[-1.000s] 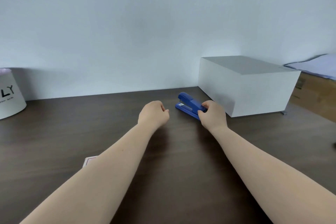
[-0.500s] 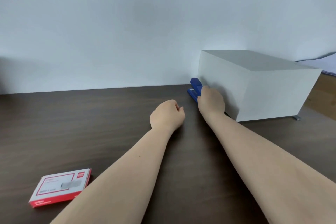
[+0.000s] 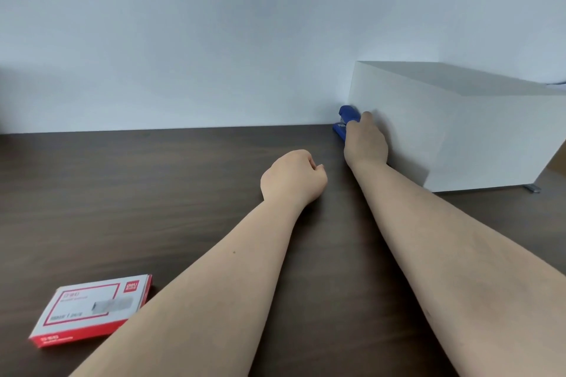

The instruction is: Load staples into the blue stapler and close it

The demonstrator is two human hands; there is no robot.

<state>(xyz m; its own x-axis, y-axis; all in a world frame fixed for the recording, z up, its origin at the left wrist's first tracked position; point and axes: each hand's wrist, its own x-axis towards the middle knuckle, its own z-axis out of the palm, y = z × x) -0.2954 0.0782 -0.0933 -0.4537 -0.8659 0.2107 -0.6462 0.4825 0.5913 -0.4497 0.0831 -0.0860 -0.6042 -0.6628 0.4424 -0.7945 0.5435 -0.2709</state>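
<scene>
We had the blue stapler (image 3: 346,121) at the far edge of the counter (image 3: 153,193), tucked right against the near-left corner of the white box (image 3: 444,119) and close to the wall. Our right hand (image 3: 366,144) lay over its rear part, fingers reaching forward along the top — whether they had really closed round the body we couldn't tell, since the hand hid most of it; only the blue nose and a bit of the base showed past the fingertips. The long axis seemed to run away from us, approx. in line with the right forearm, nose pointing to the wall. Our left hand (image 3: 292,177) was curled into a loose fist on the counter, holding nothing, a little nearer to us and to the left of the stapler. The staple box (image 3: 92,309) — red and white, lid shut — sat well apart, near our left elbow. So, as we judged it, the right hand was the one to draw the stapler back toward us, clear of the white box, w/ the left free to go for the staples.
</scene>
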